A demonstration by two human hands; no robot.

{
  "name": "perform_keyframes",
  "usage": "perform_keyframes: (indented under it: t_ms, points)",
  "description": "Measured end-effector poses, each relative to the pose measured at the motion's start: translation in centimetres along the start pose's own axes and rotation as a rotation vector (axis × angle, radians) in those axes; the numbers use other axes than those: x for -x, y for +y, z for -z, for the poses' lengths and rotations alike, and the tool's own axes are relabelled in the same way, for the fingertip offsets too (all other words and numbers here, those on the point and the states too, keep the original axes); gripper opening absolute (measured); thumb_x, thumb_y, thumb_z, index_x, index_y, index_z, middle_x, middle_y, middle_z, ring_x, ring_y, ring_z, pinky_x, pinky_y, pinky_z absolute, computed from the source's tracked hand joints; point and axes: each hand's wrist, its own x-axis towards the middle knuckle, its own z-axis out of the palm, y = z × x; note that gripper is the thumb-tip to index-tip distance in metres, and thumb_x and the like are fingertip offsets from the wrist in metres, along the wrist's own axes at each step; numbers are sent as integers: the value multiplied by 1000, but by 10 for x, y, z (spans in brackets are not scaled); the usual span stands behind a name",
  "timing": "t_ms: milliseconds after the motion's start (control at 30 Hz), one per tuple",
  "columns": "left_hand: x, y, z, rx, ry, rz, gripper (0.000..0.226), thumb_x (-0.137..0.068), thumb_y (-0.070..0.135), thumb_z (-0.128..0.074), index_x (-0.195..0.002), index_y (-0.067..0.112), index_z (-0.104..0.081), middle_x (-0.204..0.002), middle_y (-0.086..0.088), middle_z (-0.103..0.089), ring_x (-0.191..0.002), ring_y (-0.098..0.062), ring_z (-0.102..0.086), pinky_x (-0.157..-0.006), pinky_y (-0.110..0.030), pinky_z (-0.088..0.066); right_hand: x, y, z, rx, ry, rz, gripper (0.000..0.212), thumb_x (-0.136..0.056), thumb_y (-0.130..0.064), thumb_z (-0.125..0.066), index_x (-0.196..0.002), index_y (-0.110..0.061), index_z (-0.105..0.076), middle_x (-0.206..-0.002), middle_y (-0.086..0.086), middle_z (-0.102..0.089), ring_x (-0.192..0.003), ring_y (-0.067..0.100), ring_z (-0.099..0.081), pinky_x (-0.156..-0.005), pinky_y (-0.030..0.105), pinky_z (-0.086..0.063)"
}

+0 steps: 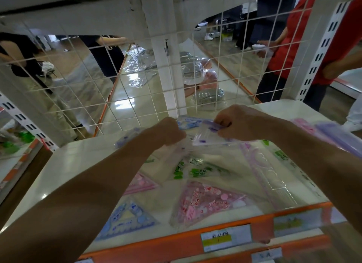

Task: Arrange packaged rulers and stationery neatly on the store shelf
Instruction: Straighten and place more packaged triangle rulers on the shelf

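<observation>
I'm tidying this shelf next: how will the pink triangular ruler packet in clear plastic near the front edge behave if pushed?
Probably slides easily: the pink triangular ruler packet lies flat in glossy film on the smooth white shelf. Likely light and fairly stiff, being thin flat plastic. Its loose film edges may crumple.

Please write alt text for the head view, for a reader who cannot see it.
A person's left grip and right grip pinch a clear packet with purple print above a white shelf. On it lie a pink ruler pack, a blue ruler pack and green ruler packs; a wire grid stands behind.
</observation>
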Motion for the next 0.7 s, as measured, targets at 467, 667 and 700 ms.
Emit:
perform_keyframes:
  t_ms: [467,667,700]
  points:
    - [10,6,1,-117,-162,-93,56,-81,21,-73,-130,5,-52,-120,-9,-50,-86,-21,-59,-74,-31,-55,-29,-16,-24,10,-85,-65,29,-94,-33,-51,-81,-12,-65,-72,3,-57,-68,20,-54,-54,24,-37]
    - [9,4,0,-189,-114,-146,65,-79,28,-75,-135,13,-47,-126,-6,-47,-73,-11,-55,-60,-20,-48,-35,-14,-22,43,-97,-73,28,-94,-32,-51,-88,-9,-67,-81,4,-59,-76,19,-53,-54,22,-35]
    - [9,4,0,-255,-115,-171,68,-79,31,-74,-137,14,-44,-130,-6,-46,-83,-14,-56,-64,-20,-47,-36,-11,-21,26,-78,-74,29,-94,-32,-52,-92,-8,-68,-86,6,-61,-77,20,-54,-56,23,-36]
